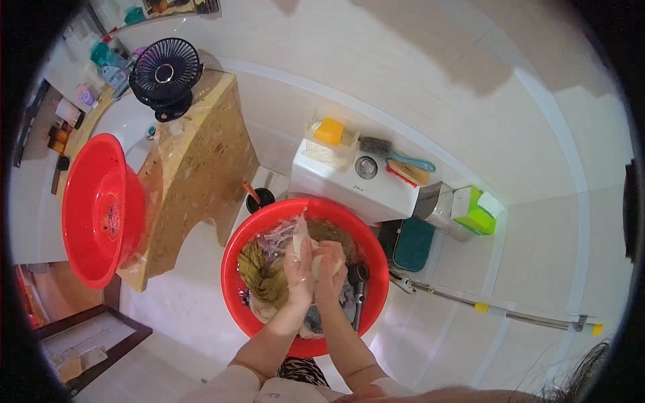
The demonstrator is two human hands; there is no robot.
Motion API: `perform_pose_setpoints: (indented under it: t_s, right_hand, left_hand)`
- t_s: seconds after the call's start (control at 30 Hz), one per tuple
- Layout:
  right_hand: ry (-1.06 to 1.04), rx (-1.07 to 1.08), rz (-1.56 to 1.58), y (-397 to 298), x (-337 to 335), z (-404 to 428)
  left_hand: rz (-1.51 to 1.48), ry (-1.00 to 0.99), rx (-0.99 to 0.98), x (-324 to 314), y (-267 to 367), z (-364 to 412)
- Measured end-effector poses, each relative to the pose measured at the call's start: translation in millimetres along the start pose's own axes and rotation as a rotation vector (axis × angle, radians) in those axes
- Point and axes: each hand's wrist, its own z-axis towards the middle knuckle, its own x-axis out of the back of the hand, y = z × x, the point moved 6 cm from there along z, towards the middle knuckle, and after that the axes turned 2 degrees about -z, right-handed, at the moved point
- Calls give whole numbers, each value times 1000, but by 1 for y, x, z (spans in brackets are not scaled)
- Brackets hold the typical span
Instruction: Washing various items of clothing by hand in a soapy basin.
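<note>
Both hands are together over a large red plastic basin (230, 262). My left hand (299, 277) and my right hand (330, 277) grip a bunched white wet cloth (301, 232), whose thin end points away from me. Parts of the cloth are hidden by my fingers. An olive-green cloth (264, 274) lies in the basin to the left of my hands. Grey fabric (313, 320) shows below my wrists. On the right inside the basin rests a shower head (358, 274) with a grey handle. Water lies at the basin's far side.
A second red basin (95, 211) sits tilted on the stone washbasin counter (201, 161), by a black fan (165, 75). Beyond my basin stands a white toilet cistern (347, 184) with brushes (375, 146) on top. A green tissue box (473, 209) and a metal rail (534, 320) are at right.
</note>
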Motion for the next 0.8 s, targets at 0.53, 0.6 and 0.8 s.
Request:
perform_pose_setpoints:
  t_s: [0.53, 0.6, 0.8]
  right_hand:
    - [-4, -218, 110, 14, 3, 8]
    - [2, -226, 80, 25, 4, 10]
    - [-110, -724, 477, 87, 11, 55]
  left_hand:
    - [205, -124, -105, -9, 14, -1]
    - [286, -177, -59, -8, 4, 3]
    - [82, -319, 285, 21, -43, 10]
